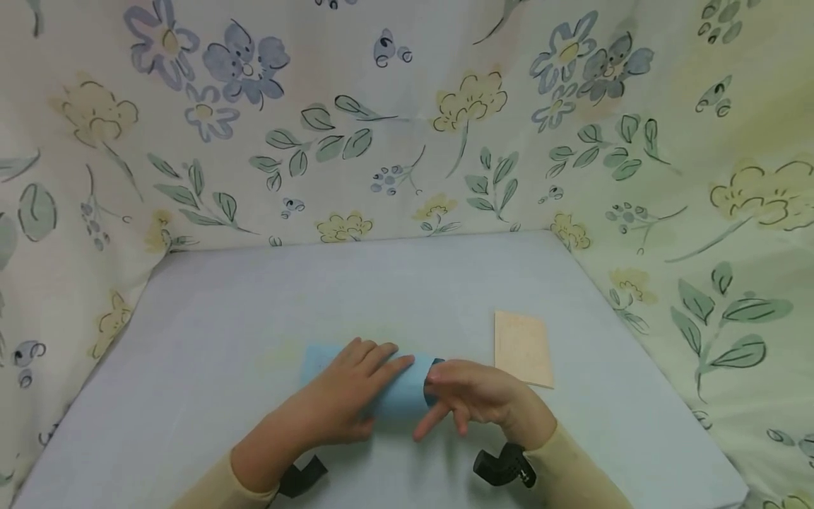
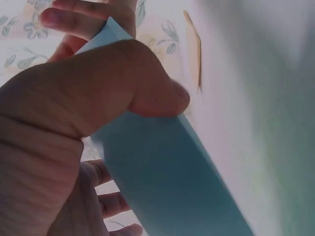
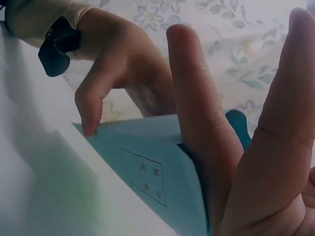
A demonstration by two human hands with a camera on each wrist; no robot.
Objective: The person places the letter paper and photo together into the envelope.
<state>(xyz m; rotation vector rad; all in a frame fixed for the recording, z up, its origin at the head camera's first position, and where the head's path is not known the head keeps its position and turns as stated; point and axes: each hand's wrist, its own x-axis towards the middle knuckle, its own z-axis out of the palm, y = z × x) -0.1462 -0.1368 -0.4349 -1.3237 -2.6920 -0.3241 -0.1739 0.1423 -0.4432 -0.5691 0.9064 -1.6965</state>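
The left hand grips a light-blue paper envelope, thumb on one face, fingers on the other, about midway between the side edges of the white desk. The right hand, fingers spread wide, is at the envelope's open end. A tan card lies nearer the right edge.

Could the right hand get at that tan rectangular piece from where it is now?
Probably yes: the tan piece lies just beyond the right hand, with nothing seen on top, though that hand is at one end of the blue box.
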